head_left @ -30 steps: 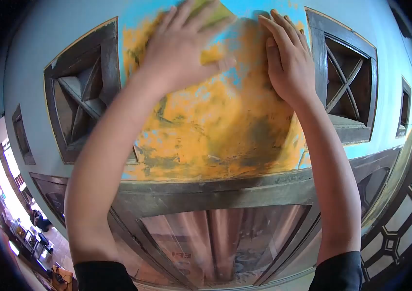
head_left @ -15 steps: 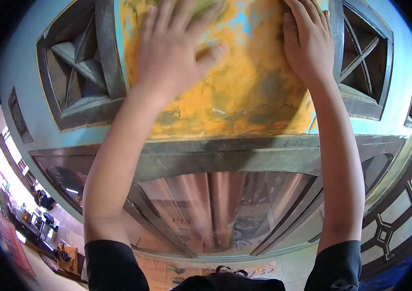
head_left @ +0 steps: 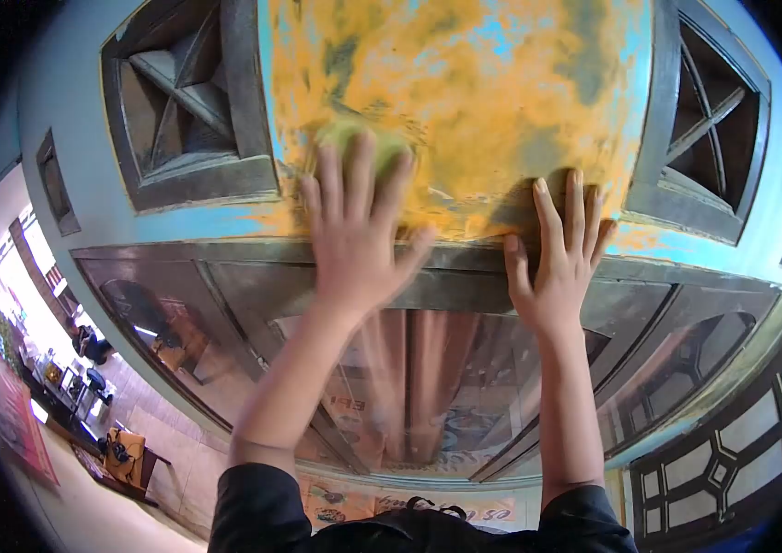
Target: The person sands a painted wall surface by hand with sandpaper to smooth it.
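My left hand (head_left: 354,230) is pressed flat, fingers spread, over a blurred yellow-green sponge-like pad (head_left: 345,138), which it holds against the wall. That part of the wall is a panel with patchy orange paint (head_left: 465,120), with blue and grey showing through. My right hand (head_left: 557,249) lies open with fingers apart, its fingertips on the lower edge of the orange panel and its palm over the dark wooden door frame (head_left: 465,286). Nothing shows in the right hand.
Dark wooden vents with crossed slats flank the panel, one at left (head_left: 188,101) and one at right (head_left: 709,120). Below are glass door panes (head_left: 428,387) with reflections. A brown bag (head_left: 124,456) sits on a low table at far left, and a person (head_left: 87,341) is beyond.
Both hands have moved down the panel in view, the left also rightward with the pad under it. The right hand has shifted left, its fingers more spread. The view now takes in more upper wall.
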